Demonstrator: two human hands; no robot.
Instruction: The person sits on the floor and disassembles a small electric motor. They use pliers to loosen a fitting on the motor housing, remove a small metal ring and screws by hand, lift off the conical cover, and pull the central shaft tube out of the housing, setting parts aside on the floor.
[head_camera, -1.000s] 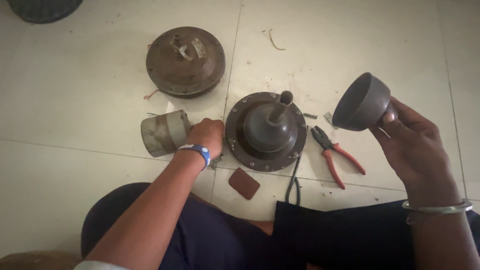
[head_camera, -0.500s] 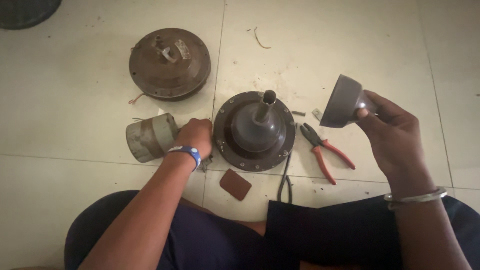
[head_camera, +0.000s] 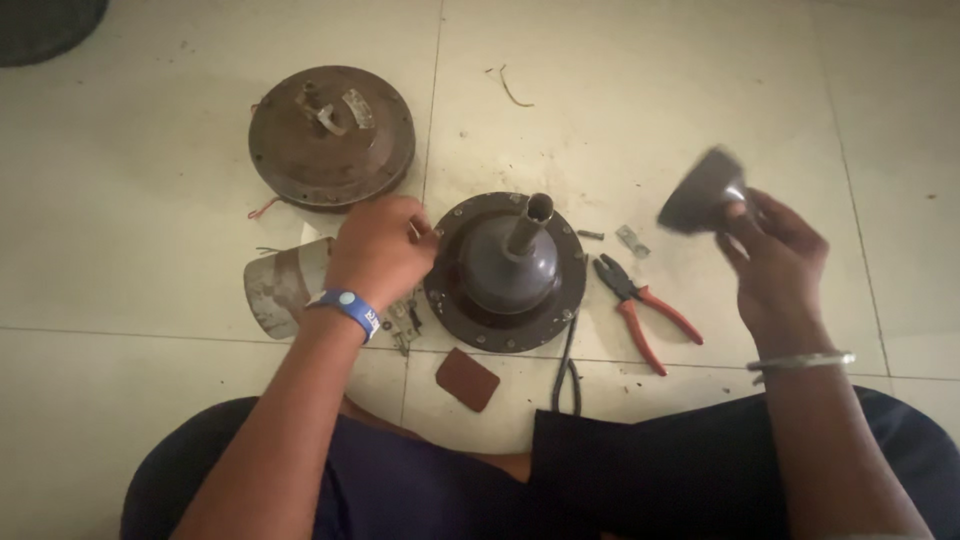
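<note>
**Fan motor stripped on the floor, cup cover held in the air**

The right hand is raised above the tiled floor, its fingers closed around the narrow neck of a dark bell-shaped cup cover, which is motion-blurred and well clear of everything below. The left hand rests curled at the rim of the round motor housing, which sits flat on the floor just in front of the person's knees; whether it grips the rim or only presses on it cannot be told, since its fingertips are tucked under

The housing is thick cast metal with an upright shaft at its centre, so it looks heavy, rigid and unlikely to slide; the flanged rim or the shaft would be the sound places to take hold. The cup looks like thin pressed metal, light and smooth, probably easy to dent or let slip, and best gripped at the neck as it is now

The blur hides the cup's mouth and any hole in it. The rusty motor half behind shows only its top. The grey cylinder is partly covered by the left wrist and its blue wristband. Small fittings beside the red-handled pliers are too small to name, as is the brown flat piece
</note>
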